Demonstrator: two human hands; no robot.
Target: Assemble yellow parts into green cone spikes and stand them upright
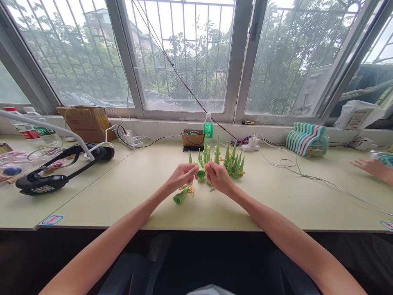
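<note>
Above the table's middle, my left hand (185,175) grips a green plastic cone (201,173) by its side, its wide hollow end turned toward me. Closed fingers of my right hand (218,176) meet the cone from the other side; whatever small piece they pinch is hidden. Below my left hand another green cone (179,198) lies on its side, with small yellow plastic pieces (190,189) close by. Behind my hands several green cones (236,164) stand upright with their points up, some with yellow pieces at the base.
A green-labelled bottle (208,128) and a small cardboard box (193,140) stand beyond the cones. Left lies a black headset (61,168); power strips and cables run along the back. A rack of pastel hangers (307,139) stands right, near another person's hand (373,168).
</note>
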